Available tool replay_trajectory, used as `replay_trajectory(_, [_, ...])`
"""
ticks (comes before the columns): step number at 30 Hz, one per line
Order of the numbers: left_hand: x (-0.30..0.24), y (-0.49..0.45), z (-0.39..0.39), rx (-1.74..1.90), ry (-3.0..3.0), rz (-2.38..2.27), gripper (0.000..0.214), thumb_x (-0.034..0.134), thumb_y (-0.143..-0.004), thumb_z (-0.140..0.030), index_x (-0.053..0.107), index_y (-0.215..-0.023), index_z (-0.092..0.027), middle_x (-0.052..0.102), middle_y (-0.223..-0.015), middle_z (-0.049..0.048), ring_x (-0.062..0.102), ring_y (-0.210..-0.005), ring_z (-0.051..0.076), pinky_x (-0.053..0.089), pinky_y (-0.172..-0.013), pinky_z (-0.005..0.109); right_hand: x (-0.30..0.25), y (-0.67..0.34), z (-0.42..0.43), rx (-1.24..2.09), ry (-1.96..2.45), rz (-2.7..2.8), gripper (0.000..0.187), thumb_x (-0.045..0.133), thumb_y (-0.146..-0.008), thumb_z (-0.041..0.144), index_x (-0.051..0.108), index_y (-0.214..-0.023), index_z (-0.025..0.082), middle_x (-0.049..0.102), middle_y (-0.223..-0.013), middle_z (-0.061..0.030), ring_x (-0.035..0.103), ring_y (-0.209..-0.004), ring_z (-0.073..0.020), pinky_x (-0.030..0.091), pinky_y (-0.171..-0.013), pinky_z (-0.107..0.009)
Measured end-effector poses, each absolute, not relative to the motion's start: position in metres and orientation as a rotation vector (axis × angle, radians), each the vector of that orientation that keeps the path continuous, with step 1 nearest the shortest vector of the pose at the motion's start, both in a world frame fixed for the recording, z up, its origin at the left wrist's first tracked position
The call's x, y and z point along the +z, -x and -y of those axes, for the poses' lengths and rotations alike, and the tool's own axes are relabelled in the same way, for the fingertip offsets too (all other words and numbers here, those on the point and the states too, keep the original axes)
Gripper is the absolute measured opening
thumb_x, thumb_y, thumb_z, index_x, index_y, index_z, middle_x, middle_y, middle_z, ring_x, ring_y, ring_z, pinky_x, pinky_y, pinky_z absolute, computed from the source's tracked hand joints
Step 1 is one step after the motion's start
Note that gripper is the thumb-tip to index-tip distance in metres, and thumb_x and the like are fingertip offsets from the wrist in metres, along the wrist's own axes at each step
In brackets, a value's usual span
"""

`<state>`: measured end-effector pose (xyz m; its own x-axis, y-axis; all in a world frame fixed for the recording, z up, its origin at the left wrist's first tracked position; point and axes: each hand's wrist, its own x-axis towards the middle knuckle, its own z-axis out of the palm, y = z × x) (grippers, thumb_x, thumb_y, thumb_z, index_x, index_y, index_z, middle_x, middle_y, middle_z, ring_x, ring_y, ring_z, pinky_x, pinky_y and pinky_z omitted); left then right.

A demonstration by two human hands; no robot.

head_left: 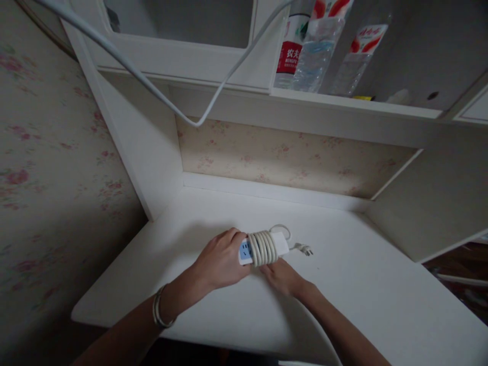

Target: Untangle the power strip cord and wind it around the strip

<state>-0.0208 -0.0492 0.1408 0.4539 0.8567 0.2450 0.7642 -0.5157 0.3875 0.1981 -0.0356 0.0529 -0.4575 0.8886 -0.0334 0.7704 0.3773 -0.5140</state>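
A white power strip (281,243) with a blue socket face (245,249) is held a little above the white desk. Its pale cord (262,248) is wound round the middle in several tight turns. My left hand (224,256), with a bracelet at the wrist, is closed round the strip's left end. From below, my right hand (282,276) reaches to the underside of the wound part, its fingers bent and partly hidden behind it. A small loop of cord stands out behind the strip's right end. The plug (305,249) hangs to the right, prongs pointing right.
The white desk (343,284) has a raised back ledge and side panels. A thick white cable (197,123) droops across the upper view. Plastic bottles (318,48) stand on the shelf (354,105) at upper right. Flowered wallpaper (46,178) covers the left wall.
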Motion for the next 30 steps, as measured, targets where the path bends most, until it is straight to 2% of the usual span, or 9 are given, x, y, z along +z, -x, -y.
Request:
replay_trajectory(3, [0.127,0.021,0.035,0.643,-2.435,-1.529,0.02,0.058,-0.077,-0.028,0.056,-0.095,-0.022,0.061,-0.097,0.0051,0.059,-0.09,0.021,0.045,-0.079,0.031,0.058,-0.195,0.057,0.665,1.581,2.525,0.045,0.024,-0.097,0.045,0.06,-0.097,0.016,0.07,-0.089,-0.0128,0.066,-0.082,-0.0242,0.043,-0.071,-0.032])
replay_trajectory(8, [0.102,0.02,0.015,0.668,-2.388,-1.727,0.022,0.058,-0.079,-0.023,0.056,-0.1,-0.018,0.059,-0.102,0.0088,0.058,-0.093,0.022,0.044,-0.084,0.031,0.084,-0.195,0.079,0.487,1.549,2.619,0.029,0.033,-0.098,0.037,0.055,-0.1,0.018,0.068,-0.091,-0.0081,0.065,-0.077,-0.0192,0.037,-0.062,-0.027])
replay_trajectory(14, [0.08,0.015,0.015,0.528,-2.465,-1.583,0.028,0.059,-0.074,-0.015,0.056,-0.102,-0.017,0.058,-0.105,0.0103,0.057,-0.096,0.023,0.044,-0.087,0.034,0.116,-0.204,0.069,-0.018,1.385,2.655,0.027,0.036,-0.098,0.033,0.059,-0.093,0.02,0.061,-0.083,-0.0044,0.056,-0.075,-0.0171,0.033,-0.067,-0.03])
replay_trajectory(17, [0.077,0.012,0.022,0.495,-2.505,-1.505,0.034,0.059,-0.071,-0.013,0.056,-0.104,-0.017,0.059,-0.106,0.0102,0.057,-0.099,0.024,0.044,-0.09,0.035,0.13,-0.204,0.061,-0.16,1.222,2.695,0.025,0.041,-0.097,0.034,0.061,-0.092,0.02,0.061,-0.084,-0.0047,0.053,-0.076,-0.0171,0.03,-0.069,-0.032])
replay_trajectory(19, [0.079,0.009,0.027,0.471,-2.547,-1.445,0.03,0.058,-0.073,-0.017,0.057,-0.103,-0.017,0.061,-0.103,0.0103,0.058,-0.098,0.025,0.044,-0.09,0.037,0.138,-0.203,0.055,-0.195,1.09,2.734,0.025,0.043,-0.096,0.036,0.062,-0.091,0.02,0.061,-0.084,-0.0049,0.052,-0.077,-0.017,0.028,-0.07,-0.032])
replay_trajectory(22, [0.086,0.006,0.037,0.398,-2.618,-1.267,0.023,0.057,-0.075,-0.023,0.059,-0.097,-0.018,0.064,-0.095,0.0089,0.06,-0.091,0.024,0.045,-0.088,0.037,0.15,-0.199,0.043,-0.167,0.938,2.758,0.032,0.047,-0.093,0.045,0.063,-0.086,0.019,0.06,-0.077,-0.0043,0.05,-0.073,-0.0162,0.028,-0.07,-0.032])
replay_trajectory(25, [0.098,0.005,0.05,0.371,-2.646,-1.066,0.028,0.061,-0.069,-0.026,0.059,-0.095,-0.02,0.065,-0.094,0.0059,0.061,-0.089,0.023,0.047,-0.085,0.034,0.154,-0.197,0.028,-0.042,0.884,2.727,0.041,0.046,-0.092,0.05,0.061,-0.072,0.017,0.057,-0.067,-0.0027,0.049,-0.069,-0.0147,0.03,-0.072,-0.031])
replay_trajectory(27, [0.107,0.005,0.059,0.391,-2.641,-0.965,0.031,0.064,-0.065,-0.028,0.058,-0.094,-0.02,0.064,-0.094,0.0046,0.061,-0.087,0.023,0.048,-0.082,0.033,0.151,-0.196,0.02,0.109,0.871,2.689,0.046,0.042,-0.094,0.048,0.056,-0.063,0.017,0.053,-0.062,-0.0013,0.048,-0.066,-0.0134,0.033,-0.073,-0.03])
replay_trajectory(30, [0.122,0.009,0.067,0.462,-2.637,-0.855,0.027,0.063,-0.066,-0.032,0.057,-0.09,-0.02,0.063,-0.091,0.004,0.06,-0.083,0.021,0.048,-0.078,0.031,0.138,-0.196,0.013,0.421,0.893,2.568,0.053,0.033,-0.097,0.046,0.048,-0.055,0.017,0.044,-0.056,0.0013,0.044,-0.06,-0.0116,0.034,-0.066,-0.026])
